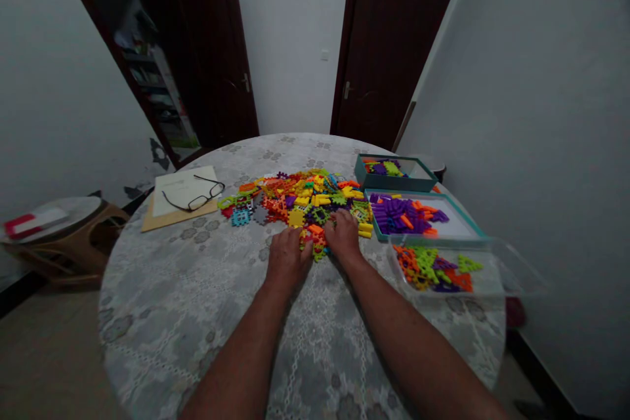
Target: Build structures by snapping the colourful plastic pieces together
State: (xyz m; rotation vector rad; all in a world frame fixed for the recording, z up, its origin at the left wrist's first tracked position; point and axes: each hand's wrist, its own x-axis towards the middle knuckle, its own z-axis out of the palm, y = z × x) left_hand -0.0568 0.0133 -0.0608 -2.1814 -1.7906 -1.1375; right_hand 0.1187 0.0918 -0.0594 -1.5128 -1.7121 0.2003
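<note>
A heap of colourful plastic building pieces (280, 200) lies across the middle of the table, with toothed squares and small rods in yellow, orange, purple, green, blue and grey. At its near edge, my left hand (287, 254) rests with curved fingers and the thumb held apart. Opposite it, my right hand (344, 233) touches the heap, its fingers loosely bent over some pieces. Between both hands sits a small cluster of red, orange and green pieces (315, 239). My fingertips are partly hidden among the pieces, and I see nothing clearly gripped.
On the right stand a dark green box (394, 182) with mixed pieces, a teal-rimmed tray (462, 213) of purple and orange rods, and a clear plastic container (512, 269) of triangles and other shapes. Glasses (197, 201) lie on paper (172, 190) at left. The round table (197, 295) has a patterned cloth.
</note>
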